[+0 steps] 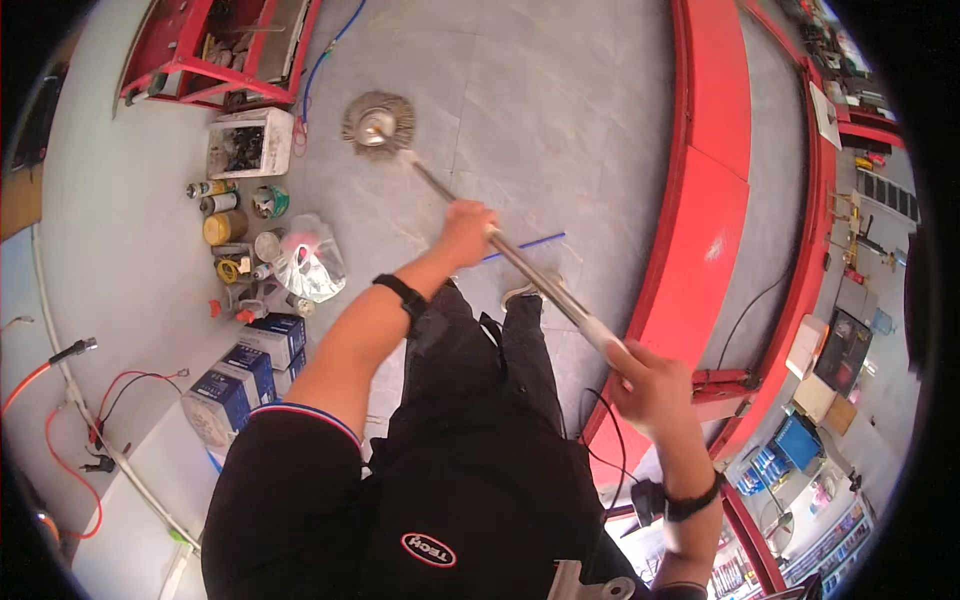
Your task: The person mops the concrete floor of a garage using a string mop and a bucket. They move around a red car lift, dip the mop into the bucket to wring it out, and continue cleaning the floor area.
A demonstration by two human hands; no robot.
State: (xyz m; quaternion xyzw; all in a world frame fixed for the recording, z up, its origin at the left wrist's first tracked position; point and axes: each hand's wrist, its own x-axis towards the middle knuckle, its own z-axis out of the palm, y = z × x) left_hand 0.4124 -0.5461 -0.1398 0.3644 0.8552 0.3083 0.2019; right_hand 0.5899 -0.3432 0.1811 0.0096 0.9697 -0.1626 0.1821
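A mop (pixel 377 126) with a round head and greyish strands lies against the grey tiled floor, ahead and to the left. Its metal pole (pixel 545 283) slants from the head back toward my right side. Partway down the pole, my left hand (pixel 468 232) is wrapped around it. My right hand (pixel 652 388) grips the pale upper end, near my right hip. Fingers of both hands are closed, partly hidden by the hands themselves.
Cans, jars and a plastic bag (pixel 308 260) stand along the left wall, with a white box (pixel 250 143) and blue-white cartons (pixel 245 375) nearby. A red metal rack (pixel 210 60) is at far left. A long red platform (pixel 690 240) borders the right; a blue strip (pixel 540 241) lies beyond my feet.
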